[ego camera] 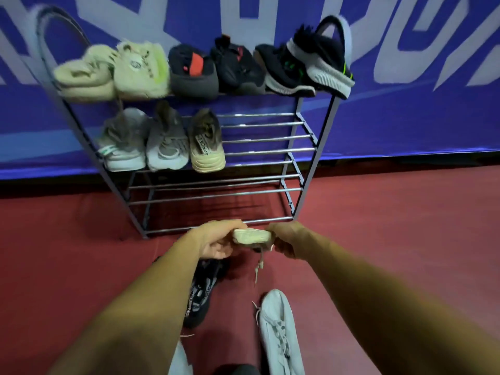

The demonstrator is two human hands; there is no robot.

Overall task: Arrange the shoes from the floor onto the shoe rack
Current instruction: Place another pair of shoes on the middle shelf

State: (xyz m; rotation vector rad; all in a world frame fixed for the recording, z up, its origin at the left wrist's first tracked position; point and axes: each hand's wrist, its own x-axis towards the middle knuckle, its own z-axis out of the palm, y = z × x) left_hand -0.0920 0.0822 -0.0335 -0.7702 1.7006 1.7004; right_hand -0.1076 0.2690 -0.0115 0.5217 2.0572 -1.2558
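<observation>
**Cream shoe held in both hands, just short of the rack**

Both hands are stretched out low in front of the shoe rack [315,147], with a cream shoe [253,236] between them. It is off the floor, and its ribbed sole edge is showing. The left hand [216,243] grips one end with its fingers [234,225] curled over the top. The right hand [286,239] pinches the other end, fingers bent tight around it. A loose lace [259,263] dangles from the shoe below the fingers and hangs in the air.

Just beyond the fingertips runs the rack's lowest front bar; I cannot tell if the shoe touches it.

Higher up and further from the fingers, the middle shelf carries three shoes side by side toward the left hand's side. They are a white shoe with green stripes [121,150], a grey knit shoe [166,147] and a tan shoe [207,147].

On the top shelf, from the same side, sit two fluffy cream shoes [113,71], a dark shoe with a red patch [193,73], a black shoe [236,67] and two black shoes with white soles [311,63]. The outermost of that pair is tilted, leans on its neighbour and overhangs the rack's end.

Nearer than the fingers, on the red floor [392,239], a black patterned shoe [201,293] lies partly hidden under the left forearm. A pale laced shoe [278,331] lies between the two forearms, near the black one but apart from it. A blue banner [405,125] hangs behind the rack.
</observation>
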